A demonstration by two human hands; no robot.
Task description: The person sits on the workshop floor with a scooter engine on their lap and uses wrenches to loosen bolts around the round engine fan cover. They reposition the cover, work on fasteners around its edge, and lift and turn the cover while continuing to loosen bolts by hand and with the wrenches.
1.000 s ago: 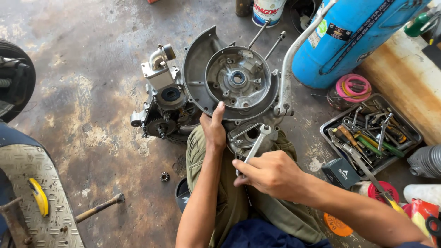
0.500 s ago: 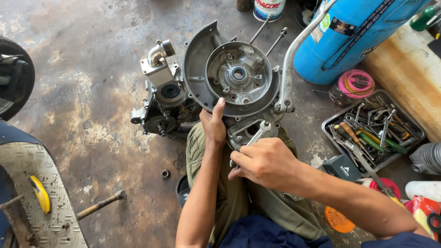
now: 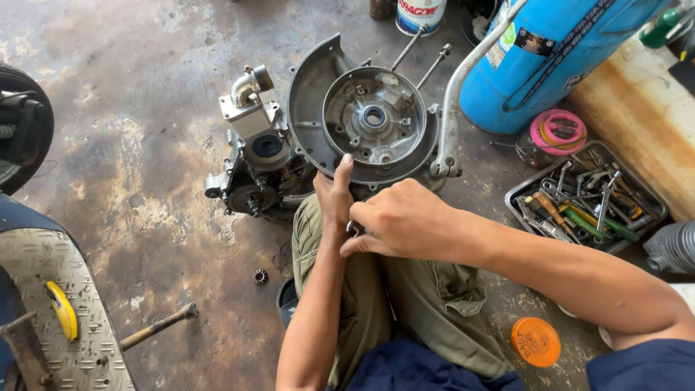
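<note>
Low on the concrete floor (image 3: 108,145), near its far edge, sits the engine case (image 3: 373,119), its round open face tipped up toward us so the bore and studs are reachable from above; our knees close in beneath it, which keeps the work within easy reach of both arms; the left hand (image 3: 334,194) lies flat against the lower rim of the case, fingers together and thumb up, pressing rather than gripping, probably to steady the casting; the right hand (image 3: 402,217) is curled tight round a small metal tool (image 3: 353,230), only a sliver of which shows between the fingers, so we cannot tell its kind; it sits just beside the left wrist, right under the rim. Left of the case the carburettor block (image 3: 250,119) and gear cluster (image 3: 246,195) remain bolted on. Farther out: a loose small gear (image 3: 260,276) on the floor near our left knee; a hammer (image 3: 156,327) toward the near left; a tool tray (image 3: 579,199) at the right, within arm's reach; a blue cylinder (image 3: 550,51) behind it; an orange lid (image 3: 536,342) by our right elbow.
</note>
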